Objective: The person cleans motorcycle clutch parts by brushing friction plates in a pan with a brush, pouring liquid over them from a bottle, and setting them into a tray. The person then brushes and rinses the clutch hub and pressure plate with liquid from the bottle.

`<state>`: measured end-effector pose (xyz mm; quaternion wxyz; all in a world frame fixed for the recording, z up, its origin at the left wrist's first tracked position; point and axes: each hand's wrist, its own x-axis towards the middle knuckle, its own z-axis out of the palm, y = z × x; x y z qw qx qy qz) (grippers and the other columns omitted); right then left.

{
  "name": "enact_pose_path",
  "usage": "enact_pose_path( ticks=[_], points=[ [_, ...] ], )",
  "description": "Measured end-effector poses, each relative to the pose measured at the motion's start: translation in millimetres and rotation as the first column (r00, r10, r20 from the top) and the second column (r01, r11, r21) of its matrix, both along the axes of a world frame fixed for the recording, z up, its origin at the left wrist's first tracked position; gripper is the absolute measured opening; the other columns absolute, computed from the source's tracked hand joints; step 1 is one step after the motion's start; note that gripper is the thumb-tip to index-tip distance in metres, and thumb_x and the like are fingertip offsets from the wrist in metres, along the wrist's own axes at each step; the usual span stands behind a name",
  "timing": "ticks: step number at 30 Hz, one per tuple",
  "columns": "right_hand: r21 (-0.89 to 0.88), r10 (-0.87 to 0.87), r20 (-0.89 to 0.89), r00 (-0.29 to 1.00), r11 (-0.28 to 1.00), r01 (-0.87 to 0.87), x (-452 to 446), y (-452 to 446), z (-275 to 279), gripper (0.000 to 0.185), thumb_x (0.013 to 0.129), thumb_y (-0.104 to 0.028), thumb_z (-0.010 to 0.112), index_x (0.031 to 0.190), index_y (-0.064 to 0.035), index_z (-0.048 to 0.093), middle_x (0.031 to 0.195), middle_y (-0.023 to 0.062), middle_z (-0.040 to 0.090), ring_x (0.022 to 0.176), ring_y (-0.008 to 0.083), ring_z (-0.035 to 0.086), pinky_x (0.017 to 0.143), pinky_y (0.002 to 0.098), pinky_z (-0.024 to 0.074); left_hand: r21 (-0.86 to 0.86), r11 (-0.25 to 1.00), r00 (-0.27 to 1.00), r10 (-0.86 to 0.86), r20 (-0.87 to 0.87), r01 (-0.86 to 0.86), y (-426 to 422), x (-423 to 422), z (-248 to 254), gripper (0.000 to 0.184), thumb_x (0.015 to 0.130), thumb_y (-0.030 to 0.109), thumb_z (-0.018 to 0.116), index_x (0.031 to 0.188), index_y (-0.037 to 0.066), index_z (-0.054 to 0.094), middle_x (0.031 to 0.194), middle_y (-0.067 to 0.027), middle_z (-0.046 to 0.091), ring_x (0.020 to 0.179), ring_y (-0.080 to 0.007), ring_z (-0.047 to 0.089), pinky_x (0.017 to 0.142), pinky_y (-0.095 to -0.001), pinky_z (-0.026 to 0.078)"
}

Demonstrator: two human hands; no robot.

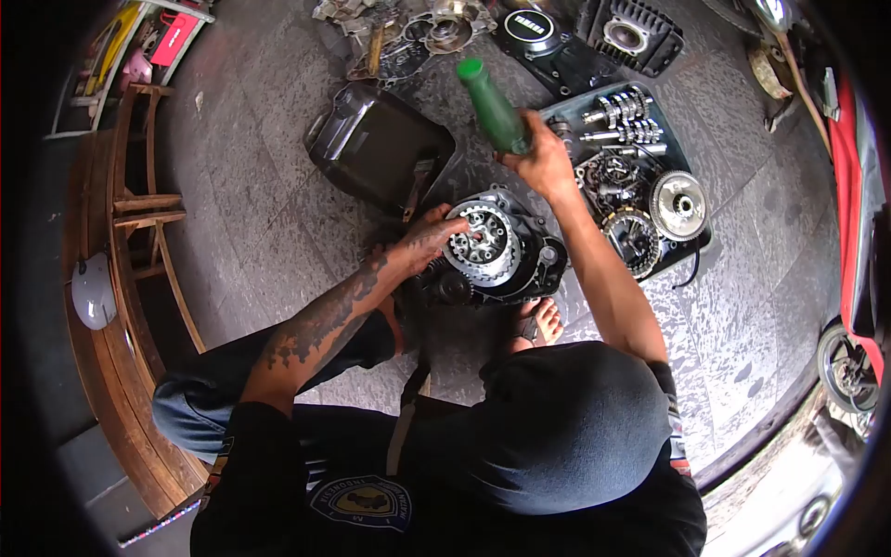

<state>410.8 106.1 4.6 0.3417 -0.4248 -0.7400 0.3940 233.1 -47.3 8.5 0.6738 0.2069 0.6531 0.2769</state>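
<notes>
My right hand [543, 162] grips a green bottle [494, 110] near its wider end, its narrow end pointing up and away to the left. The bottle is held above the floor between the parts. My left hand [432, 239] grasps the near left edge of a round silver clutch hub [481, 239], one finger reaching over its face. This clutch sits on an engine case [531, 269] between my feet. Some of the left fingers are hidden behind the hand. Beside the left hand, a paintbrush [417, 190] leans in a black tray [376, 148].
A tray [689, 144] of gears, shafts and a large gear wheel [678, 205] lies at right. Engine covers [529, 32] and a finned cylinder [629, 39] are at the top. A wooden bench [102, 390] stands left, a red motorcycle [846, 176] right.
</notes>
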Motion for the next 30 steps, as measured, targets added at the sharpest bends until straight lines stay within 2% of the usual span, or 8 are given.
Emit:
enact_pose_path(
  ticks=[1,4,15,19,21,23,26,30],
  points=[
    [-0.038,0.081,0.026,0.996,0.996,-0.08,-7.9,6.8,-14.1,0.067,0.064,-0.011,0.081,0.124,-0.009,0.049,0.114,0.0227,0.062,0.105,0.041,0.06,0.09,0.0439,0.0494,0.04,0.996,0.997,0.074,0.012,-0.074,-3.1,6.9,-1.5,0.029,0.078,0.023,0.067,0.101,0.009,0.057,0.082,0.0012,0.063,0.063,-0.0028,0.058,0.043,-0.0168,0.039],
    [-0.149,0.175,0.26,0.95,0.979,-0.14,-23.4,14.8,-40.9,0.074,0.065,-0.009,0.081,0.129,-0.0053,0.044,0.12,0.0239,0.06,0.113,0.0414,0.056,0.094,0.0432,0.0477,0.01,0.999,0.999,0.05,-0.021,-0.05,-5.5,-1.7,-10.9,0.027,0.078,0.019,0.066,0.101,0.007,0.058,0.083,-0.0009,0.065,0.066,-0.0053,0.061,0.049,-0.02,0.045],
    [-0.012,0.006,0.081,0.997,1.0,-0.005,-3.5,-6.3,-47.9,0.074,0.068,0.004,0.07,0.135,-0.0105,0.04,0.124,0.022,0.055,0.116,0.0405,0.053,0.101,0.0446,0.0443,-0.004,0.968,0.953,0.247,0.173,-0.251,-7.6,-5.9,-1.6,0.023,0.082,0.015,0.065,0.102,0.009,0.056,0.092,-0.0045,0.067,0.079,-0.0142,0.067,0.063,-0.0292,0.058],
    [-0.062,-0.157,-0.07,0.985,0.986,0.153,18.8,-41.1,16.3,0.03,0.076,0.001,0.068,0.104,-0.0021,0.06,0.102,0.0162,0.066,0.093,0.0287,0.066,0.081,0.0373,0.0517,0.002,0.977,0.963,0.212,0.166,-0.215,-2.8,3.0,23.8,0.014,0.083,0.013,0.063,0.094,0.008,0.057,0.09,-0.0036,0.063,0.076,-0.0127,0.065,0.06,-0.0279,0.056],
    [0.002,0.16,-0.05,0.986,0.987,-0.16,31.7,-61.6,49.9,0.016,0.079,-0.004,0.069,0.092,-0.0018,0.06,0.094,0.011,0.068,0.084,0.0264,0.067,0.073,0.037,0.0527,0.031,0.98,0.972,0.193,0.136,-0.199,-3.9,6.6,25.3,0.017,0.082,0.015,0.064,0.096,0.008,0.057,0.089,-0.0033,0.063,0.074,-0.0114,0.064,0.058,-0.0273,0.055],
    [0.034,0.387,0.075,0.919,0.92,-0.39,32.3,-79.4,65.7,0.027,0.078,-0.018,0.075,0.102,-0.0087,0.066,0.093,0.0093,0.067,0.081,0.0289,0.067,0.069,0.0399,0.0535,0.049,0.974,0.963,0.208,0.172,-0.22,-4.0,11.7,29.0,0.018,0.082,0.014,0.064,0.098,0.008,0.058,0.09,-0.0029,0.063,0.075,-0.0115,0.065,0.06,-0.0272,0.055],
    [0.052,0.468,0.228,0.854,0.87,-0.49,25.5,-88.1,72.0,0.024,0.084,-0.026,0.069,0.103,-0.0123,0.068,0.093,0.0104,0.067,0.083,0.0333,0.066,0.07,0.0418,0.0534,0.037,0.97,0.952,0.229,0.202,-0.241,-3.6,13.9,30.6,0.021,0.083,0.013,0.063,0.103,0.009,0.059,0.095,-0.0019,0.064,0.08,-0.0127,0.065,0.064,-0.0269,0.055],
    [0.119,0.467,0.309,0.828,0.845,-0.521,19.6,-83.8,79.2,0.018,0.086,-0.018,0.064,0.102,-0.0107,0.066,0.091,0.0125,0.067,0.081,0.0348,0.066,0.068,0.044,0.0522,0.017,0.97,0.956,0.235,0.178,-0.242,-0.2,8.6,27.9,0.019,0.083,0.01,0.063,0.101,0.009,0.059,0.094,-0.001,0.064,0.08,-0.0118,0.066,0.065,-0.0277,0.056]
  ],
)
